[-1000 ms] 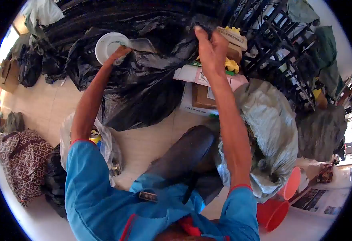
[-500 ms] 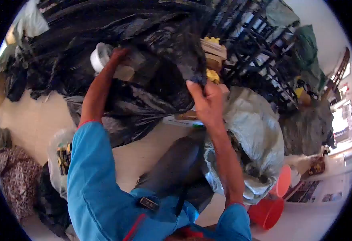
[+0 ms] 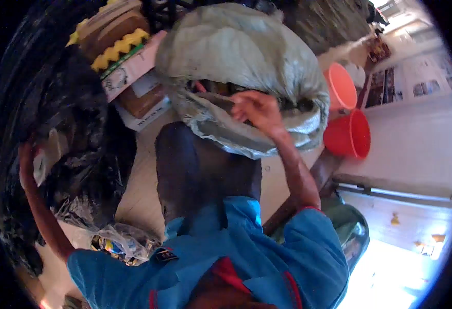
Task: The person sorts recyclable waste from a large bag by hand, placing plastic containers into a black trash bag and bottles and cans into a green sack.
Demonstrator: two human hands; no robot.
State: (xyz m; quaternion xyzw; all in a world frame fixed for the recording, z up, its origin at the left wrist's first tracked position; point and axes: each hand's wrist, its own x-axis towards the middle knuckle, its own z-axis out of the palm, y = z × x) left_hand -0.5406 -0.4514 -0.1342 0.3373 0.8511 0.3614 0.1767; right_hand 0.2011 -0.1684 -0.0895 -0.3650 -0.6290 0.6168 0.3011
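"Just beyond the knees, what's the right hand doing?"

"It's over the mouth of the big grey-green sack, fingers loosely bent. I can't tell whether they pinch anything."

"And the left hand?"

"Far left, among black plastic, next to a pale container. It's too dark and blurred to tell if it grips."

"How would you work that sack well?"

"I'd hold the slack near rim down and reach through the widest gap, fingertips first, so the folds don't snag the wrist."

"What about edges?"

"Cardboard boxes sit on the sack's left, a red bucket just beside it on the right. The better elbow room is on the near side, over the floor."
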